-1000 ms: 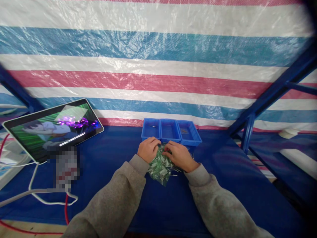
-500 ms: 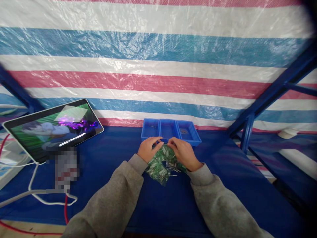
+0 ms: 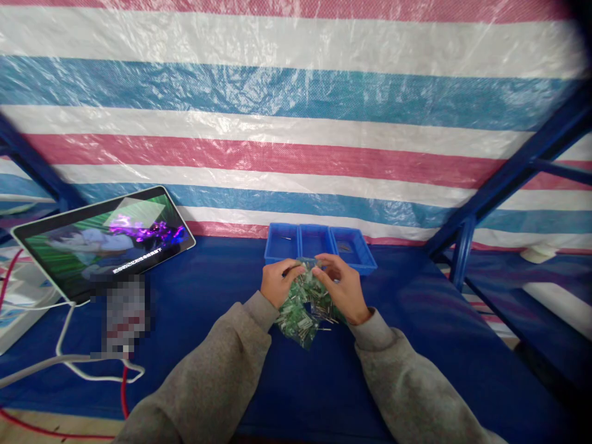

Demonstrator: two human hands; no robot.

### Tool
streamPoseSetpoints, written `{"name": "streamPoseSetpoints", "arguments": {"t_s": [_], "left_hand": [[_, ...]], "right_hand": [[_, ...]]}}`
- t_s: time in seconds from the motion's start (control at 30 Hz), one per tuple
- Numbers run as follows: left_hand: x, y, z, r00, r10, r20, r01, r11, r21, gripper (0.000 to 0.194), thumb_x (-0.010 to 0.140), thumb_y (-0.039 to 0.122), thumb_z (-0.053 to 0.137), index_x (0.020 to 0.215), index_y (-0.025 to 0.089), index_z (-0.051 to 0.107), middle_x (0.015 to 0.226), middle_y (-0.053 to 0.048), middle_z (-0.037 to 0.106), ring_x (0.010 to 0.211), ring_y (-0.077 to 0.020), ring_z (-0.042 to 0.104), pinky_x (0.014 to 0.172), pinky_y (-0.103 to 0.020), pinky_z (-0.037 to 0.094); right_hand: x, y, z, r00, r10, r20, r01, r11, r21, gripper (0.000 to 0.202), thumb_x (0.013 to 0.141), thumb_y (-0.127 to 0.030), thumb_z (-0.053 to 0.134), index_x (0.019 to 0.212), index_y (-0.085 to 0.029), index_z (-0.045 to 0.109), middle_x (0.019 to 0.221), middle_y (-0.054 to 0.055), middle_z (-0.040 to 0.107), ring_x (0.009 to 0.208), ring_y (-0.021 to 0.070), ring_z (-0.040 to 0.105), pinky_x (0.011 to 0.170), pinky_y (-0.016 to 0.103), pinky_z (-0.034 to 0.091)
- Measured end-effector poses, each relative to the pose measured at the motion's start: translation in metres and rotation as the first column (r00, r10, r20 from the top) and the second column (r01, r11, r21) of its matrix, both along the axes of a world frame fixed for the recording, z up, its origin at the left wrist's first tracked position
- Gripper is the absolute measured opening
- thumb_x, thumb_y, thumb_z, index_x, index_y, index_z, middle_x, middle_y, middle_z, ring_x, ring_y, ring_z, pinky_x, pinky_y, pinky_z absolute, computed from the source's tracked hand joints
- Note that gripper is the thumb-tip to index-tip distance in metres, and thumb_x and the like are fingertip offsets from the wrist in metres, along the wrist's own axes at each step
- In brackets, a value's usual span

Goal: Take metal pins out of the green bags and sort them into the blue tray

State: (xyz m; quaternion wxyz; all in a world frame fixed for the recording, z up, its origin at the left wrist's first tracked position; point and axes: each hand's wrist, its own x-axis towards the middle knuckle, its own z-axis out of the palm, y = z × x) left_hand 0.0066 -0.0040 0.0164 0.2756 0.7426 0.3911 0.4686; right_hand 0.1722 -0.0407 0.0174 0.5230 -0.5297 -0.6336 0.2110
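Observation:
A small clear plastic bag [image 3: 308, 266] is stretched between my two hands, just in front of the blue trays. My left hand [image 3: 279, 282] pinches its left side with thumb and forefinger. On the right side, my right hand [image 3: 343, 285] grips it the same way, fingers curled. Under and in front of both hands lies a pile of greenish clear bags [image 3: 297, 317] with thin metal pins or rods inside. One loose metal pin [image 3: 324, 329] rests at the pile's right edge. What the pinched bag contains is too small to tell.
Three joined blue trays [image 3: 316, 239] stand behind my hands, with small metal pieces in the left and right ones. A tablet [image 3: 106, 240] playing a video leans at the left, near white and red cables [image 3: 123, 394]. Blue frame posts [image 3: 462, 246] rise at the right.
Between my hands the clear bag's top edge has come up into view. My right fingers have lifted and curled more; my left hand has shifted slightly.

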Motion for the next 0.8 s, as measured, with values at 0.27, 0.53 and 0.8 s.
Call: {"name": "streamPoseSetpoints", "arguments": {"t_s": [0.27, 0.53, 0.8], "left_hand": [[0.0007, 0.0012, -0.0027, 0.986, -0.097, 0.133, 0.106, 0.992, -0.062, 0.024, 0.082, 0.036, 0.059, 0.092, 0.014, 0.065, 0.084, -0.005, 0.069, 0.074, -0.0148, 0.063, 0.072, -0.025, 0.050], [0.0048, 0.0033, -0.0032, 0.895, -0.190, 0.404, 0.306, 0.920, -0.245, 0.048, 0.077, 0.039, 0.065, 0.113, 0.019, 0.041, 0.065, 0.004, 0.057, 0.052, -0.0105, 0.058, 0.054, -0.022, 0.048], [0.0034, 0.0075, -0.0047, 0.862, -0.242, 0.445, 0.396, 0.870, -0.295, 0.035, 0.077, 0.043, 0.065, 0.092, 0.016, 0.049, 0.053, 0.006, 0.051, 0.041, -0.0078, 0.049, 0.045, -0.019, 0.040]], "right_hand": [[-0.0012, 0.0003, -0.0048, 0.997, 0.021, -0.070, -0.023, 0.999, -0.033, 0.024, 0.082, -0.042, 0.058, 0.082, -0.019, 0.063, 0.069, 0.001, 0.063, 0.060, 0.0135, 0.055, 0.059, 0.025, 0.044], [-0.0010, -0.0017, -0.0031, 1.000, -0.008, 0.002, 0.008, 0.999, 0.052, 0.035, 0.091, -0.034, 0.042, 0.121, -0.022, 0.054, 0.080, 0.003, 0.063, 0.063, 0.0145, 0.056, 0.061, 0.028, 0.047], [0.0054, 0.0036, -0.0019, 0.979, 0.007, 0.206, -0.067, 0.955, 0.288, 0.024, 0.090, -0.022, 0.044, 0.103, -0.023, 0.064, 0.117, 0.009, 0.057, 0.107, 0.0215, 0.054, 0.094, 0.040, 0.044]]}}
